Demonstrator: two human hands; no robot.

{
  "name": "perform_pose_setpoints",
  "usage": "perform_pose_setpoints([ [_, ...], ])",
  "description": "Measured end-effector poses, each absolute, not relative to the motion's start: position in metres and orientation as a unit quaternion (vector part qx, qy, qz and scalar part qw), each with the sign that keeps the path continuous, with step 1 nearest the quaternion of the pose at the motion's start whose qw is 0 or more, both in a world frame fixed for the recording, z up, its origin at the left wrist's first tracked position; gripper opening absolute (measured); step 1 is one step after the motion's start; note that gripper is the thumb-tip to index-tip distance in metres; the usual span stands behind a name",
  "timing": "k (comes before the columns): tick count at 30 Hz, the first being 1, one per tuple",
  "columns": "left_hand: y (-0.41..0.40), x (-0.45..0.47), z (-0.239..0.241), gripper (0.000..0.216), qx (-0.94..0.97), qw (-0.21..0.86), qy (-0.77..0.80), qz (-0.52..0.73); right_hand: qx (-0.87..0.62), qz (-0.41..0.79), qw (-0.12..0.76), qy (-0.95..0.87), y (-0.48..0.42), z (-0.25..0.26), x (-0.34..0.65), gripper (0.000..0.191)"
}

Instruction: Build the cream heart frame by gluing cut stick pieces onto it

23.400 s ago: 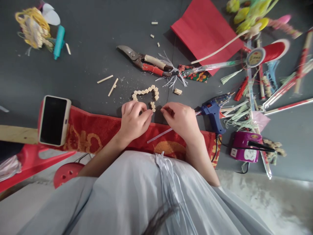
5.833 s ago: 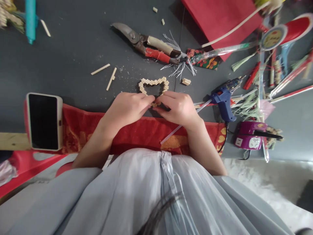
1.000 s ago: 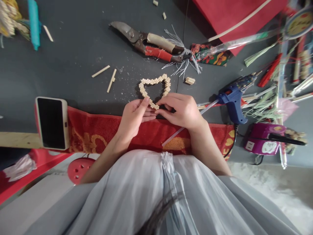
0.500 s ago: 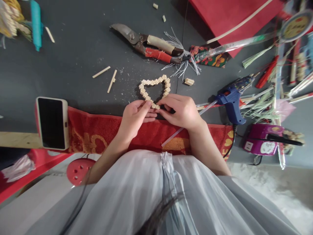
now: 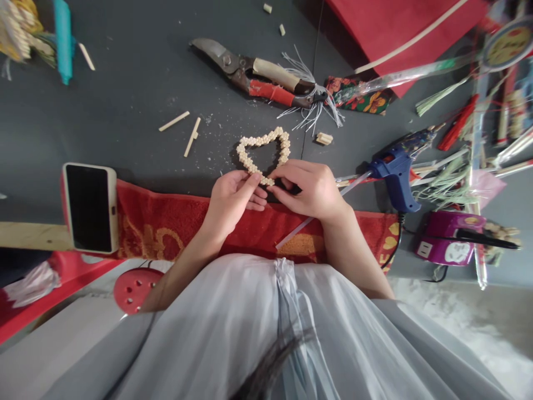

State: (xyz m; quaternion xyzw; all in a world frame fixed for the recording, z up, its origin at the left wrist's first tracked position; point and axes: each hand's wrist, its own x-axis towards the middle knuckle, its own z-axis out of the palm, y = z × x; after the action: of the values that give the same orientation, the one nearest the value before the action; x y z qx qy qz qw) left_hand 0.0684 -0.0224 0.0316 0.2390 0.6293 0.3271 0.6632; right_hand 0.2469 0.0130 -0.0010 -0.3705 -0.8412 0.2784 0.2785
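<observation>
A heart-shaped ring of small cream beads or straw pieces [image 5: 246,160] is held just over the near part of the dark table. My left hand [image 5: 233,200] pinches its pointed lower end between thumb and fingers, from the left. From the right, my right hand [image 5: 314,188] is closed, thumb and index finger gripping the heart near the same tip. Its other fingers are curled under, partly hidden. Beneath my hands lies a red towel with a yellow pattern [image 5: 166,222]. The heart's upper lobes stand free beyond my fingers.
Pruning shears [image 5: 266,83] lie beyond the heart. A blue glue gun [image 5: 395,172] with a glue stick rests at right, beside a purple box [image 5: 447,236] and tassels. At left are a phone [image 5: 91,208] and two thin sticks [image 5: 183,130]. Red paper [image 5: 403,33] is top right.
The fingers of my left hand have shifted slightly under the heart's tip. Both hands still grip the heart, and the surroundings have moved only slightly in view.
</observation>
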Motion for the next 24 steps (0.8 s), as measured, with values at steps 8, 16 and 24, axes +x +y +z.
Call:
perform_pose_setpoints([
  [8, -0.0221, 0.0676, 0.0299, 0.025, 0.243, 0.666, 0.625, 0.327, -0.365, 0.277, 0.287, -0.841, 0.0130, -0.0008, 0.2471, 0.012],
  [16, -0.0213, 0.0707, 0.0350, 0.024, 0.249, 0.649, 0.644, 0.321, -0.376, 0.278, 0.249, -0.848, 0.0130, -0.0031, 0.2463, 0.021],
  [24, -0.0234, 0.0699, 0.0287, 0.025, 0.285, 0.627, 0.651, 0.320, -0.381, 0.262, 0.240, -0.853, 0.0131, -0.0021, 0.2437, 0.021],
])
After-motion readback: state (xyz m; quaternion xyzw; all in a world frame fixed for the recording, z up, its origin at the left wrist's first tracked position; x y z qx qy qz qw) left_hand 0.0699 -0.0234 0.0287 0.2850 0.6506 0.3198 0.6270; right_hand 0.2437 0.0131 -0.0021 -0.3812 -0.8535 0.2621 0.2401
